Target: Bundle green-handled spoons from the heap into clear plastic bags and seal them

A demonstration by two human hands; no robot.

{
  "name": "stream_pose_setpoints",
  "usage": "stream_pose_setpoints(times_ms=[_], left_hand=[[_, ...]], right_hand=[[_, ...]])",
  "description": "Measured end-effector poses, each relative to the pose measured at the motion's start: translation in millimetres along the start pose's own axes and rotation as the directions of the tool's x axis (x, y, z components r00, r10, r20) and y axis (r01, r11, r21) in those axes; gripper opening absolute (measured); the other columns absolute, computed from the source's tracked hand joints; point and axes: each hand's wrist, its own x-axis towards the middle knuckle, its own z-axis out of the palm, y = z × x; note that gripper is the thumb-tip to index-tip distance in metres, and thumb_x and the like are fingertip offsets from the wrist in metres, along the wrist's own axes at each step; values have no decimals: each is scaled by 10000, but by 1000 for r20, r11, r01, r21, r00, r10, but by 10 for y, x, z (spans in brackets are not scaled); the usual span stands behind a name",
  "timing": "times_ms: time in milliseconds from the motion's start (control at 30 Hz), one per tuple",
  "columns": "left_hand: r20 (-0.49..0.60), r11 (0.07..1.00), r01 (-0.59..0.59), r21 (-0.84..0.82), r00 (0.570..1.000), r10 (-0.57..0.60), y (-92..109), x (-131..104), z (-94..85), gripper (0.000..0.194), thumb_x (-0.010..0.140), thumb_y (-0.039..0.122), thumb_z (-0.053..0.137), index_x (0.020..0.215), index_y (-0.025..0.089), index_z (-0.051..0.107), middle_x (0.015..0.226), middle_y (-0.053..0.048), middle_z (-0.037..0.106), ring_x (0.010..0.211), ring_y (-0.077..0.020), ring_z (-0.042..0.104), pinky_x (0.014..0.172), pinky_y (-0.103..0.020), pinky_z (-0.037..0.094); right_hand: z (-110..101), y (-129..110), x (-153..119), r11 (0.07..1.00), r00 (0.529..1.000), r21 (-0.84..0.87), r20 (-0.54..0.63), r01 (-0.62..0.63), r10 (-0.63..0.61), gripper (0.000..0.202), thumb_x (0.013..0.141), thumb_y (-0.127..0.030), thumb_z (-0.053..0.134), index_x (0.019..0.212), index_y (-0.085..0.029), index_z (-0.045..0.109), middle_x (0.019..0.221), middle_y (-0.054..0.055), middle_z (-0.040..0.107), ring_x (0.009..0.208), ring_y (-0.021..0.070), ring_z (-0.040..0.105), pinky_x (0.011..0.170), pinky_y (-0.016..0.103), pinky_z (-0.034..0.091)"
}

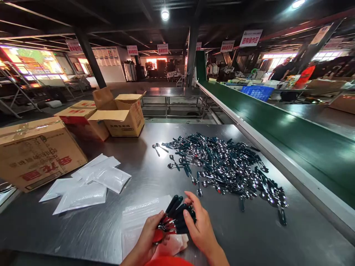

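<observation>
My left hand [149, 232] is closed round a bundle of spoons [175, 216] with dark green handles and shiny metal bowls. The handles fan up and to the right, and red reflections show on the metal. At the handle ends, my right hand [201, 225] curls its thumb and fingers about the bundle. Beneath my hands lies a stack of white padded envelopes [138, 218], partly covered by the left hand and the spoons. A large heap of similar spoons [222, 162] spreads over the metal table [111, 236] beyond my right hand, with a few lying loose at its edges.
Several plump white packets [85, 192] lie on the left. A cardboard box [39, 155] stands beside them, with an open box [124, 116] and another carton [83, 118] behind. A green conveyor belt [266, 125] runs along the right, and a blue basket [257, 92] sits past it.
</observation>
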Motion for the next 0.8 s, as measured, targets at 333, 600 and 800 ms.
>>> stream_pose_setpoints(times_ms=[333,600,800], left_hand=[[32,996,-33,78,999,31,-18,-6,-18,479,679,571,704,671,94,654,591,-90,679,426,-121,552,340,-183,366],[40,987,-86,136,996,81,-44,12,-47,502,631,624,711,615,141,578,531,-43,631,339,-92,471,317,-192,302],[-61,960,-146,237,984,165,-209,147,-88,511,523,652,763,577,176,586,373,-7,507,303,-116,417,331,-238,261]], right_hand=[[2,-46,41,994,993,-15,57,-106,107,139,903,-265,389,879,-222,519,744,-4,608,672,147,593,618,251,454],[46,-3,17,965,971,-116,20,-233,237,322,870,-527,486,956,-221,537,755,21,656,680,197,651,604,279,479],[125,166,-5,859,885,-235,-13,-454,465,522,800,-616,503,1138,-220,540,864,103,733,795,308,705,641,372,532]])
